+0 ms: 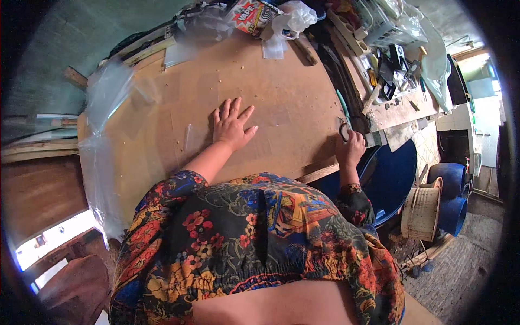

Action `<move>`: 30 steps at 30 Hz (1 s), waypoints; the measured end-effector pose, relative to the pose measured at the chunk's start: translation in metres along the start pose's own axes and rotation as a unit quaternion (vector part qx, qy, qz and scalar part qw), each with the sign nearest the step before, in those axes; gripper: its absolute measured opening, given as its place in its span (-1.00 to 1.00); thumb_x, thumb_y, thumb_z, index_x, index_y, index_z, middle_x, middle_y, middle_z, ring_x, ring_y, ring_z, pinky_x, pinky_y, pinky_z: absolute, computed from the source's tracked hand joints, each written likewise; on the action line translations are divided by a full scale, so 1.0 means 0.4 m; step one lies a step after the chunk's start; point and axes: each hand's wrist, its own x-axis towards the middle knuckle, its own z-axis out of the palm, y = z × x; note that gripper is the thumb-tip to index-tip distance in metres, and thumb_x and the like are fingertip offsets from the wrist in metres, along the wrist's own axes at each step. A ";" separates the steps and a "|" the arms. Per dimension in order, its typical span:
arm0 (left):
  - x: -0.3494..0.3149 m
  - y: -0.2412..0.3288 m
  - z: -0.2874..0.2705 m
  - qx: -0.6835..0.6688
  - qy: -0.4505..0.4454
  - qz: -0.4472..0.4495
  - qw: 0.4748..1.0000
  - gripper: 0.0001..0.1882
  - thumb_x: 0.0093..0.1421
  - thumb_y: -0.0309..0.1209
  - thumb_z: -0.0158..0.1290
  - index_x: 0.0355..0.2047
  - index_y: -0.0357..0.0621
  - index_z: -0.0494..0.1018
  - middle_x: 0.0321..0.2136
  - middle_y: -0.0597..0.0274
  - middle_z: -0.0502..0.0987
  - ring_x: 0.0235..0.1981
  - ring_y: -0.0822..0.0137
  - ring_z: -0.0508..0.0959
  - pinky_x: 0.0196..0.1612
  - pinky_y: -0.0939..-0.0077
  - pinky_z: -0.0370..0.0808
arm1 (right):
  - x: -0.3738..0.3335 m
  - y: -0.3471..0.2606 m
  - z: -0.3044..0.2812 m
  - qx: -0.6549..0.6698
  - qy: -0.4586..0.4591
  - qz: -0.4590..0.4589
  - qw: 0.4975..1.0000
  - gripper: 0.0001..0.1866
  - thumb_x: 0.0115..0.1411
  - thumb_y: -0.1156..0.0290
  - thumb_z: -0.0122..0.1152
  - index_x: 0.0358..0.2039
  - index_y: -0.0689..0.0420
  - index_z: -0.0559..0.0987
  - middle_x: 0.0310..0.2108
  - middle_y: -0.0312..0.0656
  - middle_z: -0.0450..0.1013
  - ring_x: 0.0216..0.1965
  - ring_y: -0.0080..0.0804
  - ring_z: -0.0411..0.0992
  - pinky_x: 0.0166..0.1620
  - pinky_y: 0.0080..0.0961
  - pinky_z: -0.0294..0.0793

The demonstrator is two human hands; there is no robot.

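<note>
My left hand (232, 125) lies flat with fingers spread on a clear plastic sheet (162, 135) that covers the brown wooden board (281, 81). My right hand (350, 147) is at the board's right edge, fingers closed around the handles of a pair of scissors (343, 129). The scissor blades are mostly hidden by the hand and the board's edge.
Crumpled clear plastic (105, 92) hangs off the board's left side. Printed packets and plastic bags (271, 19) lie at the far edge. A cluttered bench with tools (390, 70) stands to the right. Blue barrels (395, 173) and a woven basket (422, 211) sit on the floor.
</note>
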 end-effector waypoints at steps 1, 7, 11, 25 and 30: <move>0.002 0.004 0.002 0.000 -0.003 0.001 1.000 -0.42 -0.03 -0.01 -0.03 0.05 0.25 0.23 0.15 0.16 0.03 0.18 0.10 -0.05 0.13 0.06 -0.13 | -0.005 0.013 0.003 -0.019 0.004 -0.001 1.000 -0.67 -0.15 0.17 0.23 -0.39 0.08 0.50 -0.32 -0.18 0.39 -0.23 -0.18 0.32 -0.19 -0.31 0.29; 0.001 0.006 -0.002 -0.004 -0.006 0.000 1.000 -0.42 0.00 -0.01 -0.05 0.06 0.23 0.22 0.16 0.15 0.00 0.17 0.09 -0.04 0.12 0.07 -0.14 | 0.001 0.030 0.039 -0.012 -0.027 0.003 1.000 -0.81 -0.06 0.24 0.16 -0.47 0.06 0.51 -0.37 -0.21 0.39 -0.27 -0.21 0.32 -0.22 -0.30 0.30; -0.002 0.003 -0.015 -0.010 -0.013 -0.011 1.000 -0.42 0.00 0.00 -0.06 0.06 0.23 0.21 0.16 0.16 -0.01 0.18 0.09 -0.05 0.12 0.05 -0.13 | 0.034 -0.022 -0.016 -0.028 0.047 -0.071 0.996 -0.90 0.00 0.36 0.07 -0.50 0.09 0.48 -0.42 -0.20 0.38 -0.31 -0.19 0.33 -0.26 -0.33 0.32; -0.004 0.001 -0.012 -0.024 -0.018 -0.005 1.000 -0.37 -0.06 0.04 0.00 0.05 0.27 0.20 0.16 0.22 -0.02 0.20 0.14 -0.10 0.13 0.02 -0.10 | 0.020 -0.391 0.020 0.226 -0.152 -0.256 0.927 -0.83 0.08 0.32 -0.05 -0.51 0.13 0.43 -0.55 -0.05 0.41 -0.45 -0.09 0.41 -0.38 -0.23 0.41; -0.008 -0.004 -0.012 -0.029 -0.012 -0.011 0.999 -0.38 -0.06 0.03 0.00 0.05 0.28 0.20 0.16 0.21 -0.02 0.20 0.14 -0.09 0.13 0.03 -0.12 | 0.033 -0.410 0.029 0.179 -0.191 -0.280 0.924 -0.84 0.07 0.32 -0.04 -0.49 0.13 0.44 -0.53 -0.08 0.41 -0.47 -0.09 0.40 -0.39 -0.25 0.39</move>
